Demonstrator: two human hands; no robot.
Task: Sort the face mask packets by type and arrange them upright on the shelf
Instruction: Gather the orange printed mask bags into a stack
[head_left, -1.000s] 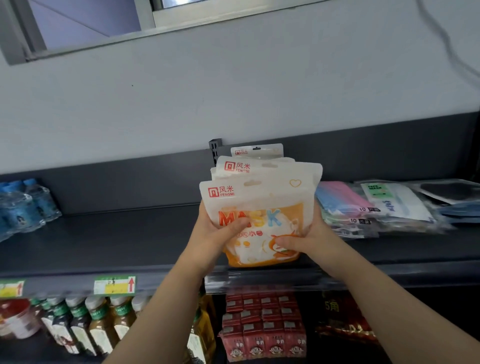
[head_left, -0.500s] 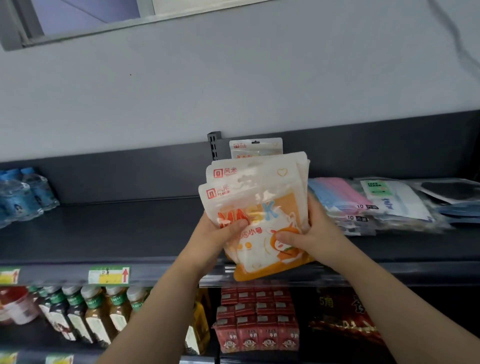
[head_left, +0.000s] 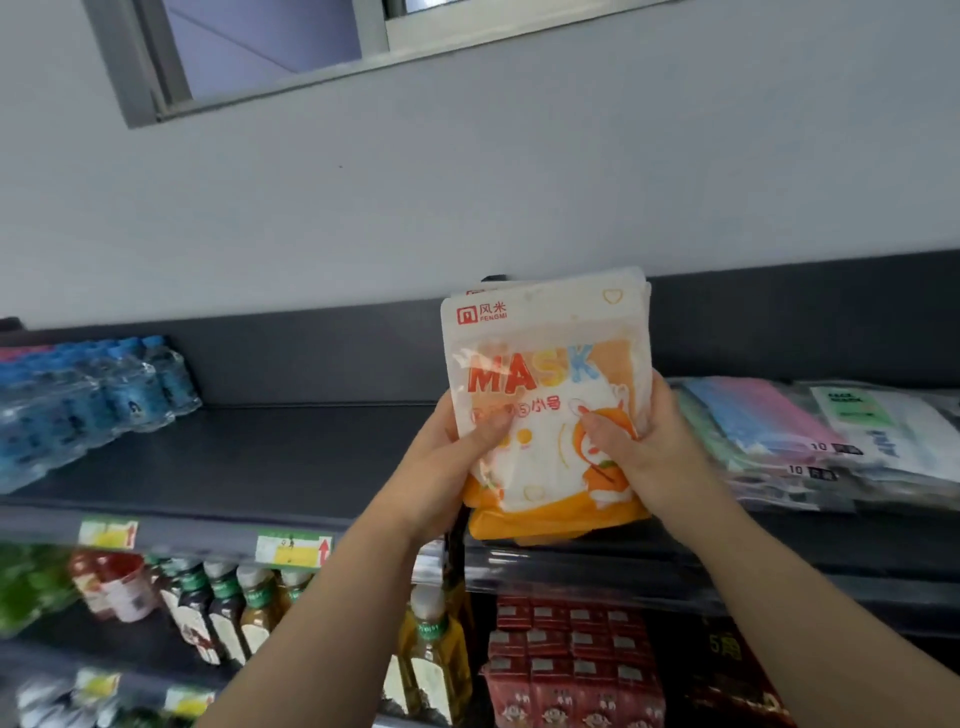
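Note:
I hold a stack of white-and-orange MASK packets (head_left: 545, 374) upright between both hands, above the front edge of the dark shelf (head_left: 291, 457). My left hand (head_left: 447, 467) grips the stack's left side, thumb across the front packet. My right hand (head_left: 644, 447) grips the right side, thumb on the front too. The packets behind the front one are squared up and mostly hidden. To the right, other mask packets lie flat on the shelf: pink and blue ones (head_left: 763, 421) and a clear one with a green label (head_left: 872, 421).
Shrink-wrapped water bottles (head_left: 88, 395) fill the shelf's left end. Below it stand drink bottles (head_left: 228, 608) and red cartons (head_left: 571, 654). Price tags (head_left: 293, 548) line the shelf edge. A grey wall and a window frame are above.
The fanned-out packets have been pushed together into one even stack and lifted a little. The view has swung left, showing more of the water bottles.

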